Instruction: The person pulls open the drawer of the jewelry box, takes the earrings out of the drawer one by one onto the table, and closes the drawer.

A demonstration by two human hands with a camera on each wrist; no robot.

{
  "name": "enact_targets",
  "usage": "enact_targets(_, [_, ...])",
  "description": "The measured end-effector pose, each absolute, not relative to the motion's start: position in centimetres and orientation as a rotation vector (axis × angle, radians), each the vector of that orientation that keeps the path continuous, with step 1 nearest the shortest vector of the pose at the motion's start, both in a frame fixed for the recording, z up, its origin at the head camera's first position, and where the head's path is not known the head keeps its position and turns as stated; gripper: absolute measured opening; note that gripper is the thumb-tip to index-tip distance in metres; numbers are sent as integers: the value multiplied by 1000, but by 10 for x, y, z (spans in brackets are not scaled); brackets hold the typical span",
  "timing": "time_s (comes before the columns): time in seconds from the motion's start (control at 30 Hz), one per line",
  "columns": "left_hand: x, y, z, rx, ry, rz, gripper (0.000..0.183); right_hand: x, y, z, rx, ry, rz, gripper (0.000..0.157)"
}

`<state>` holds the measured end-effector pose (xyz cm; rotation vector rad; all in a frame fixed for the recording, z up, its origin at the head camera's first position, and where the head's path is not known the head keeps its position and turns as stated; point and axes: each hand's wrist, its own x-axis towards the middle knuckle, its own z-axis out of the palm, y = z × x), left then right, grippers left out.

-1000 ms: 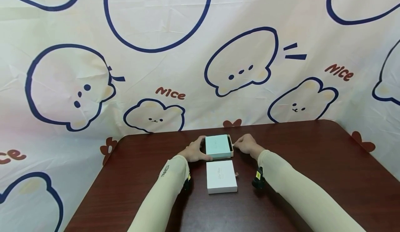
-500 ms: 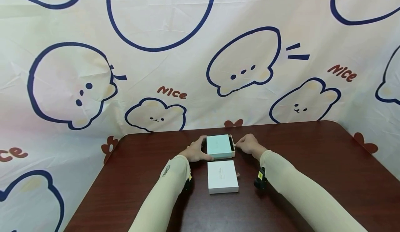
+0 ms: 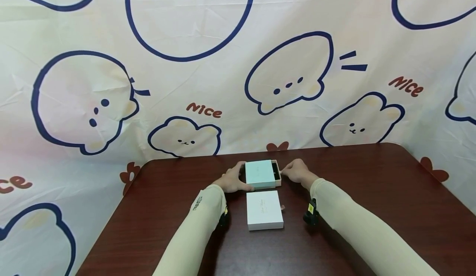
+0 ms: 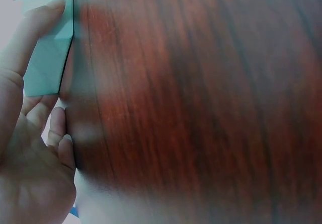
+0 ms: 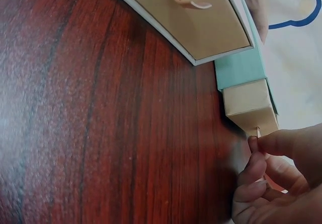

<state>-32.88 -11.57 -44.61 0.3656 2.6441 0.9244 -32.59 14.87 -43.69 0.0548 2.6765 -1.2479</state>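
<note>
A mint green drawer box lies flat toward the far side of the table, its tan inner drawer partly out on the right. My left hand grips the green sleeve from the left, thumb along the near side, as the left wrist view shows. With thumb and finger, my right hand pinches the small ribbon tab on the drawer's front. Dark lining shows in the drawer's gap; what lies inside is too small to tell. Nearer me sits a white drawer box, shut, with its own ribbon tab on the right.
The dark reddish-brown wooden table carries both boxes. Behind it hangs a pale cloth with blue cartoon outlines. The white box stands close in front of the green one, between my forearms.
The tan drawer has slid a little farther right out of the green sleeve, with my right hand moving along. My left hand and the white box stay about where they were.
</note>
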Motion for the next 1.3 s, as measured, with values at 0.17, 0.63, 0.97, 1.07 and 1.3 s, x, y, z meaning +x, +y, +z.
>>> enact_targets(0.17, [-327, -115, -444, 367, 2644, 926, 101, -325, 149, -435, 79, 2668, -1243, 26])
enact_targets(0.63, [-326, -116, -444, 363, 2636, 910, 102, -324, 156, -432, 87, 2649, -1250, 26])
enact_targets(0.97, [-327, -115, -443, 380, 2630, 910, 102, -325, 160, -435, 108, 2667, -1238, 26])
enact_targets(1.07, [-327, -115, -443, 376, 2630, 912, 102, -326, 160, -435, 108, 2671, -1239, 26])
enact_targets(1.3, [-327, -116, -443, 381, 2627, 905, 102, -328, 162, -437, 109, 2680, -1232, 25])
